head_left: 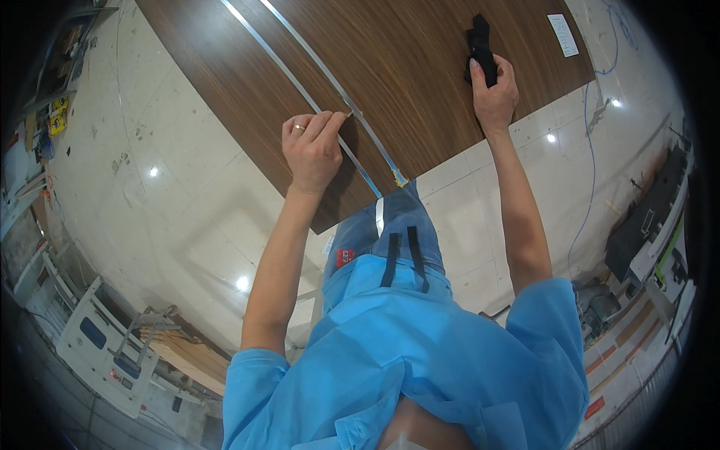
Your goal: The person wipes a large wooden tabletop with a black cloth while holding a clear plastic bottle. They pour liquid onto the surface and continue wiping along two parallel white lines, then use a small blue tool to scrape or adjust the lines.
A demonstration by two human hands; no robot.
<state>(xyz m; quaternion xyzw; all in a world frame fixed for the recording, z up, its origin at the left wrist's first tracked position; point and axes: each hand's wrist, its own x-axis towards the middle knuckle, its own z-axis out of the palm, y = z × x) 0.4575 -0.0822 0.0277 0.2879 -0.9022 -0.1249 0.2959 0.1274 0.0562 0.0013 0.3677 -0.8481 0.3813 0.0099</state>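
A dark brown wood-grain panel lies in front of me, with two narrow shiny metal strips running along it. My left hand has a ring on it and is closed, its fingertips pinched at the nearer end of the strips. A small thin piece at those fingertips touches the right strip, too small to name. Yellowish crumbs sit on that strip's near end. My right hand is wrapped round a bunched black cloth on the panel's right part.
A white printed label lies at the panel's right end. A blue cable runs over the tiled floor on the right. White machinery and stacked boards stand at the lower left; dark equipment stands on the right.
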